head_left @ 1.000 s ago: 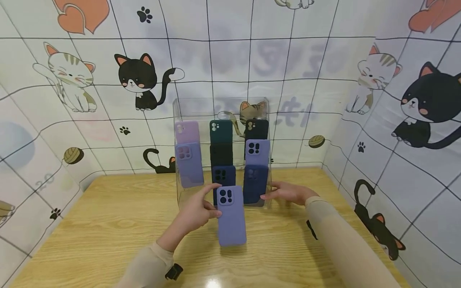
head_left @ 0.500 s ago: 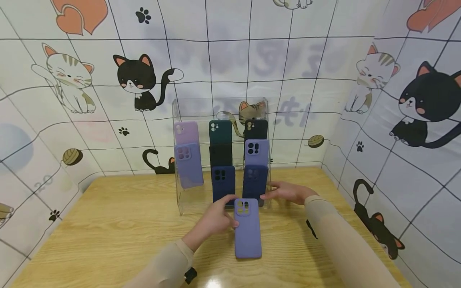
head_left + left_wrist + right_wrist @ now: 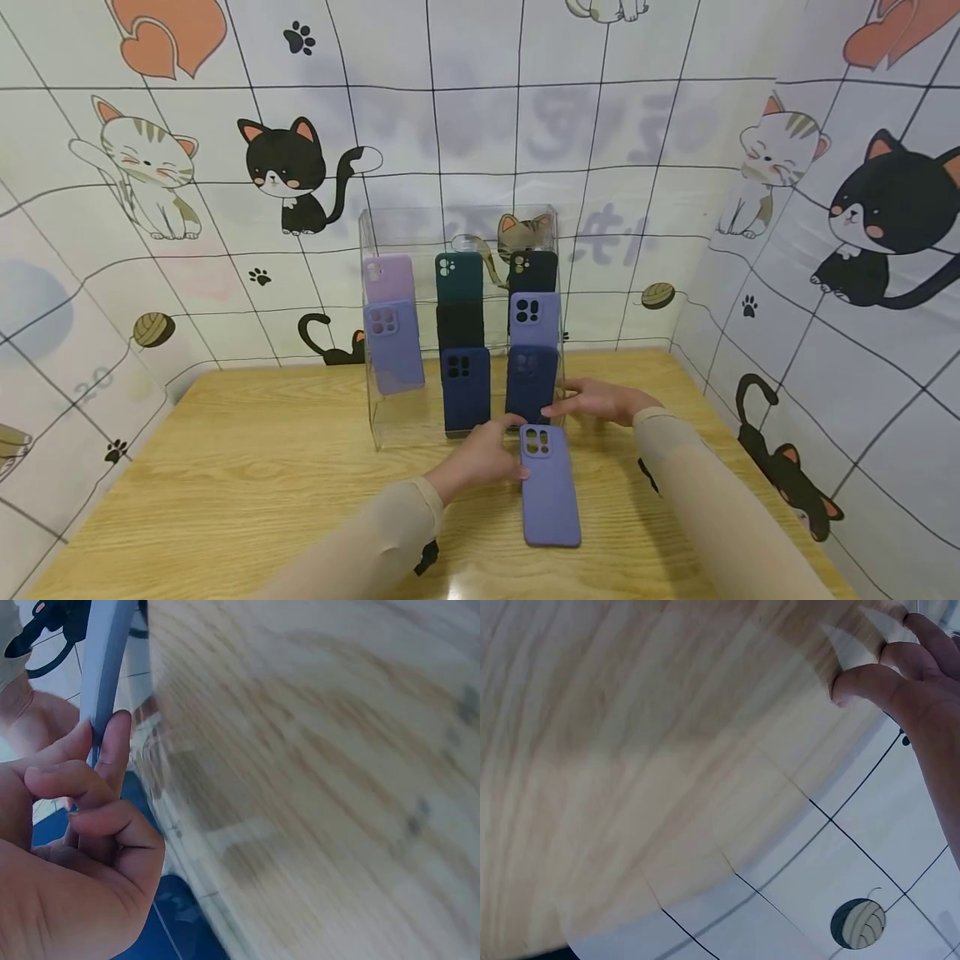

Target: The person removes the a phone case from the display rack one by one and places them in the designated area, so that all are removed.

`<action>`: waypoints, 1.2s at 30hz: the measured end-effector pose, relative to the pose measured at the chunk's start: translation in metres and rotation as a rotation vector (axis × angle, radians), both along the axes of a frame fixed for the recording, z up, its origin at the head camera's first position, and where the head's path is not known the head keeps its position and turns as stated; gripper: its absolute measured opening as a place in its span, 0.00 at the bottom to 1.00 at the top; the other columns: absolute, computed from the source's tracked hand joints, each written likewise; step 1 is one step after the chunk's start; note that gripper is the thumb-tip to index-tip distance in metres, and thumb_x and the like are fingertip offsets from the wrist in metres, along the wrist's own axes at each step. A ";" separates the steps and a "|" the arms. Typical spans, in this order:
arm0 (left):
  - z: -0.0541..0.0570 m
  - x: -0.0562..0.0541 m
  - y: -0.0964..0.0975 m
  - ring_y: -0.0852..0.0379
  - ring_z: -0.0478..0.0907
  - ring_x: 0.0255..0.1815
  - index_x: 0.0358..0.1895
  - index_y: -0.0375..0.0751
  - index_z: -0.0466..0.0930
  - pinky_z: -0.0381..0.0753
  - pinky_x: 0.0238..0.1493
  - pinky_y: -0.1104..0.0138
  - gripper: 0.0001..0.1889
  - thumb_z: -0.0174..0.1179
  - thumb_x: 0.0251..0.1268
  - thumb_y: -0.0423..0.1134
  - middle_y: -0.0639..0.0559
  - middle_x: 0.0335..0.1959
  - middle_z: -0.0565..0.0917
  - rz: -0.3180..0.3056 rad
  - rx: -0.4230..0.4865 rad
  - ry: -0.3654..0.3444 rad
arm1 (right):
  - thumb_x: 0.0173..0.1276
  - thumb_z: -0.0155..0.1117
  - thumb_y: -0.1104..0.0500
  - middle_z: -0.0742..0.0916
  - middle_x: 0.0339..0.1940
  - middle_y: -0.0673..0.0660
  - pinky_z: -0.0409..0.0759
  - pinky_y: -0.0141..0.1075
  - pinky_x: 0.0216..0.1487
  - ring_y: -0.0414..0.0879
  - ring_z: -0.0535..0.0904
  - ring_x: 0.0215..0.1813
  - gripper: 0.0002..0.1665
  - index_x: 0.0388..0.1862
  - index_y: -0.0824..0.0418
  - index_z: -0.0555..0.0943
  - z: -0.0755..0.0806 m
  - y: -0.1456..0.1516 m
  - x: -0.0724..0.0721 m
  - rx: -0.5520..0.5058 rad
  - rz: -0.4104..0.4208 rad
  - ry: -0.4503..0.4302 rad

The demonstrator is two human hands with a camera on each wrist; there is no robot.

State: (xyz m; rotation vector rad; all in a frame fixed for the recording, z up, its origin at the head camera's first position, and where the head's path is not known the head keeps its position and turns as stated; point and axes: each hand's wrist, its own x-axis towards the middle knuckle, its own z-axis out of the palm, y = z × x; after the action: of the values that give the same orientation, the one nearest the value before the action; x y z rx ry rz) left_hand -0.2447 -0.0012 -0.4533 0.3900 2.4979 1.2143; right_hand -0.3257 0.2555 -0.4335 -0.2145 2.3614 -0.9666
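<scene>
In the head view my left hand [image 3: 487,454] pinches a lavender phone case [image 3: 551,508] by its upper left edge, over the table just in front of a clear stepped display rack [image 3: 408,429]. The left wrist view shows this phone case [image 3: 109,652] edge-on between thumb and fingers. At the rack's lower right corner, my right hand [image 3: 603,400] grips the clear side, its thumb by a navy phone case [image 3: 531,387]. Its bent fingers also show at the edge of the right wrist view, where the right hand [image 3: 922,686] meets faint clear surfaces.
Several phone cases stand in three columns on the rack: a lilac case [image 3: 388,275] and a periwinkle case [image 3: 396,346] at left, another navy case [image 3: 467,400] in the middle. Behind the wooden table [image 3: 247,467] hangs a cat-patterned cloth [image 3: 465,142].
My left hand has carried the lavender phone case to the right and slightly toward me, past the middle column to below the right one. The right hand stays at the rack's corner.
</scene>
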 end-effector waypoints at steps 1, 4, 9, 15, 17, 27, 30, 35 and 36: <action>-0.001 0.000 0.003 0.35 0.79 0.69 0.74 0.50 0.75 0.83 0.59 0.45 0.40 0.82 0.56 0.36 0.40 0.66 0.84 -0.010 0.001 -0.003 | 0.65 0.71 0.28 0.60 0.89 0.66 0.60 0.71 0.79 0.69 0.56 0.87 0.66 0.89 0.58 0.53 0.002 0.000 0.000 0.024 0.008 0.015; -0.001 0.002 0.010 0.44 0.88 0.44 0.75 0.46 0.74 0.85 0.45 0.54 0.41 0.81 0.57 0.35 0.43 0.56 0.88 -0.030 0.012 -0.022 | 0.65 0.69 0.25 0.63 0.87 0.66 0.63 0.68 0.79 0.69 0.59 0.86 0.66 0.89 0.59 0.56 0.007 -0.001 0.000 0.123 0.058 0.086; -0.006 0.005 0.019 0.56 0.77 0.20 0.77 0.44 0.71 0.76 0.27 0.65 0.42 0.79 0.59 0.33 0.49 0.30 0.92 -0.032 0.040 -0.098 | 0.64 0.66 0.21 0.64 0.88 0.65 0.62 0.66 0.81 0.67 0.60 0.86 0.67 0.88 0.58 0.57 0.009 -0.001 -0.001 0.212 0.111 0.130; -0.008 0.003 0.020 0.56 0.68 0.13 0.77 0.43 0.71 0.71 0.21 0.65 0.41 0.79 0.60 0.35 0.52 0.20 0.88 -0.025 0.054 -0.131 | 0.64 0.64 0.20 0.64 0.87 0.66 0.63 0.68 0.79 0.69 0.59 0.86 0.66 0.89 0.56 0.57 0.007 0.000 -0.001 0.221 0.088 0.124; -0.007 0.002 0.020 0.55 0.66 0.13 0.77 0.44 0.71 0.70 0.22 0.64 0.41 0.79 0.61 0.36 0.52 0.18 0.85 -0.029 0.048 -0.142 | 0.64 0.64 0.20 0.64 0.87 0.67 0.63 0.69 0.79 0.70 0.59 0.86 0.66 0.89 0.55 0.56 0.006 0.001 -0.001 0.218 0.077 0.122; -0.004 -0.001 0.027 0.58 0.69 0.11 0.76 0.40 0.72 0.70 0.20 0.66 0.38 0.78 0.63 0.39 0.54 0.14 0.83 -0.071 -0.131 -0.073 | 0.63 0.66 0.20 0.62 0.88 0.66 0.64 0.69 0.78 0.70 0.59 0.86 0.67 0.90 0.53 0.54 0.003 0.000 -0.001 0.164 0.045 0.097; -0.005 -0.001 0.029 0.58 0.68 0.11 0.77 0.40 0.71 0.68 0.19 0.66 0.39 0.77 0.64 0.39 0.52 0.15 0.84 -0.080 -0.147 -0.080 | 0.63 0.66 0.20 0.62 0.88 0.67 0.63 0.69 0.78 0.70 0.58 0.86 0.68 0.90 0.53 0.54 0.002 0.001 -0.001 0.159 0.037 0.094; -0.007 -0.001 0.029 0.56 0.67 0.11 0.77 0.40 0.71 0.67 0.19 0.65 0.40 0.78 0.63 0.38 0.50 0.17 0.85 -0.068 -0.103 -0.107 | 0.63 0.66 0.20 0.62 0.88 0.66 0.62 0.69 0.79 0.69 0.57 0.87 0.67 0.90 0.52 0.55 0.001 0.003 -0.001 0.154 0.032 0.091; -0.007 0.000 0.030 0.56 0.67 0.11 0.77 0.41 0.71 0.67 0.19 0.65 0.40 0.78 0.62 0.38 0.50 0.18 0.86 -0.065 -0.101 -0.104 | 0.63 0.66 0.20 0.62 0.88 0.66 0.62 0.69 0.79 0.70 0.57 0.87 0.67 0.90 0.52 0.55 0.000 0.003 -0.001 0.152 0.033 0.091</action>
State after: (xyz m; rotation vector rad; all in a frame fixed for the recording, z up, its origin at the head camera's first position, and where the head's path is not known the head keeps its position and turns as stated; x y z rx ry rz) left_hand -0.2451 0.0283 -0.4606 0.3696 2.4270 1.0511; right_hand -0.3265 0.2583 -0.4331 -0.2417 2.4930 -0.7723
